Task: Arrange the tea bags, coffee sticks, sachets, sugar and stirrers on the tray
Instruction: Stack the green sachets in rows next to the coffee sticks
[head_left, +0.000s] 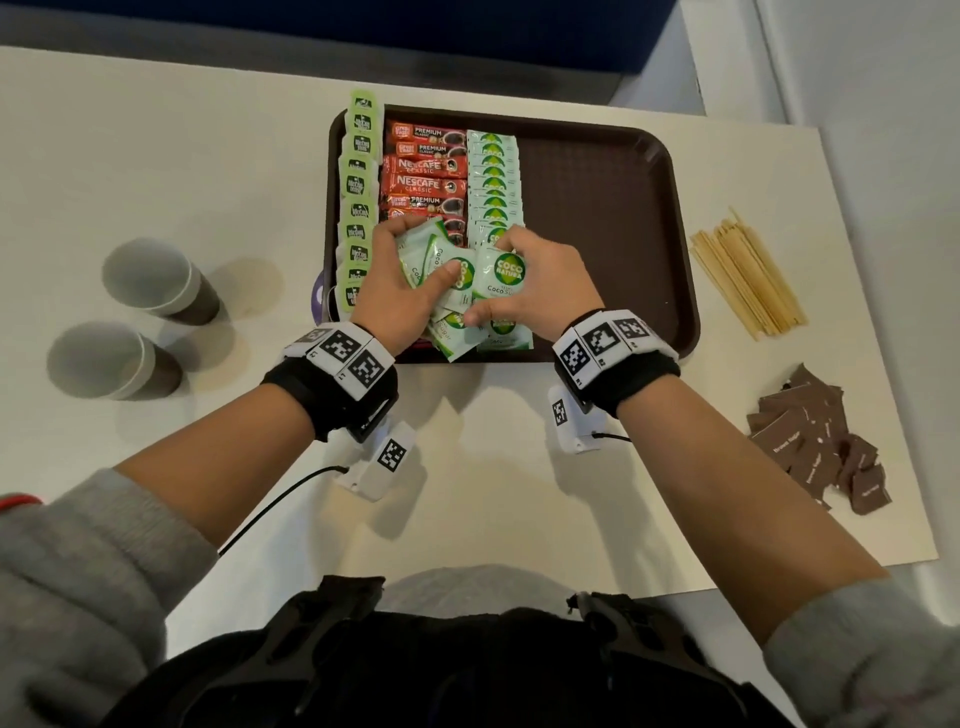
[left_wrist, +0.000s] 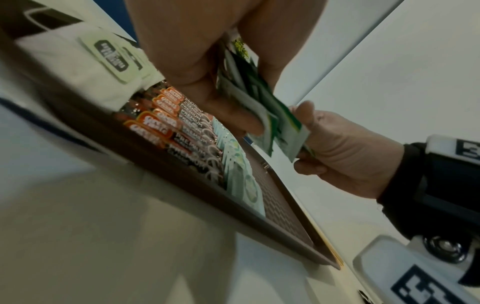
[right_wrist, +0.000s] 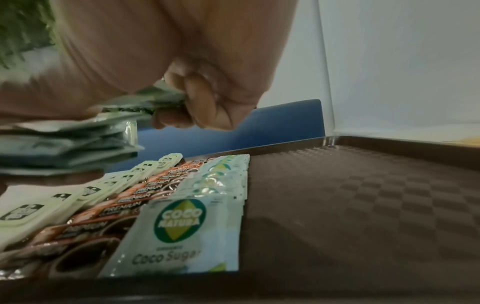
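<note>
Overhead, both hands meet above the near edge of a brown tray (head_left: 613, 208). Left hand (head_left: 400, 275) grips a fanned bunch of coco sugar sachets (head_left: 441, 260); right hand (head_left: 540, 280) pinches one sachet (head_left: 501, 275). Rows of tea bags (head_left: 358, 208), coffee sticks (head_left: 423, 171) and sachets fill the tray's left side. Stirrers (head_left: 743, 275) lie on the surface, right.

A cream-white surface (head_left: 156, 156) fills most of the head view, evenly lit, with soft shadows on it. Beyond the surface's far edge runs a dark blue panel (head_left: 415, 21) above a grey band. To the right of the surface lies pale grey floor (head_left: 883, 78), crossed by a lighter strip. The surface's right edge runs slantwise.
</note>
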